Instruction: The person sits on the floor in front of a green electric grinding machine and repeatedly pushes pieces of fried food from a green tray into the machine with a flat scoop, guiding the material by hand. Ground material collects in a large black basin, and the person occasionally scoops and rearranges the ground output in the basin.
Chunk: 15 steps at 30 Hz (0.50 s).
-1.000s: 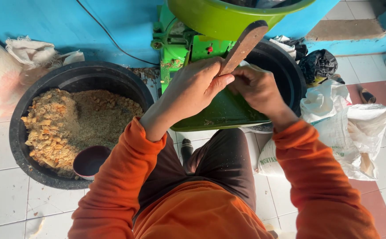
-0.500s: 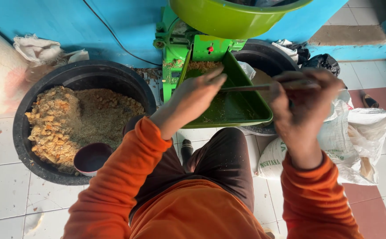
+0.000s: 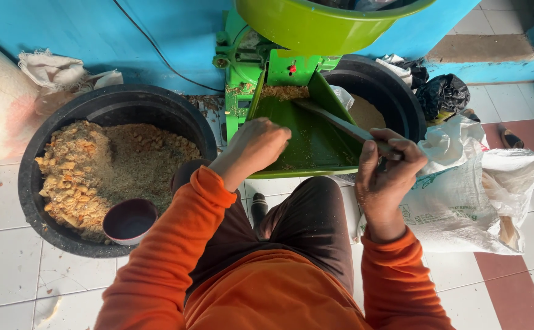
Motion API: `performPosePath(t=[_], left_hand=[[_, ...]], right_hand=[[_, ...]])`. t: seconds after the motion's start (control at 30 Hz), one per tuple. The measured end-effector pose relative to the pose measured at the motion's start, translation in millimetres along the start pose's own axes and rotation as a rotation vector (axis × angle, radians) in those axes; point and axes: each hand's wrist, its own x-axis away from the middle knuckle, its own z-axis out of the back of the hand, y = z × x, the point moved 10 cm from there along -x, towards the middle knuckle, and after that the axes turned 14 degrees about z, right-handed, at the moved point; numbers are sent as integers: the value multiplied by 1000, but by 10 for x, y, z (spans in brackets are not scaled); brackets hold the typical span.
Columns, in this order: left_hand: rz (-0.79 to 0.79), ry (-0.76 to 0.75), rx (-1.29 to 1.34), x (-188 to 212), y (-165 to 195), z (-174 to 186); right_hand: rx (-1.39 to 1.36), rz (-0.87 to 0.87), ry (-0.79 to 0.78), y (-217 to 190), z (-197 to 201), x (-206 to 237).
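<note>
There is only one camera working here, sitting on the person's head and looking almost straight down over the orange sleeves and dark lap. It is facing forward toward the blue wall (image 3: 96, 36), which is running along the top edge of the view. It is sitting close: the green chute (image 3: 307, 137) of the machine is filling the centre, with the left hand (image 3: 258, 143) and right hand (image 3: 386, 171) just below it. The black tub (image 3: 47, 159) is taking up the left side, the white sack (image 3: 475, 195) the right, and the tiled floor (image 3: 4, 269) is showing at the lower corners
</note>
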Motion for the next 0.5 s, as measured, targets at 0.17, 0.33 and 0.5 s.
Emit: performPosePath(t=[0.17, 0.33, 0.5], left_hand=[[-171, 195, 55, 85, 169, 181], [-124, 98, -46, 106, 148, 131], [-127, 160, 2, 148, 171, 271]], right_hand=[[79, -8, -21, -17, -169, -69], [101, 39, -104, -127, -303, -176], [98, 75, -73, -249, -291, -239]])
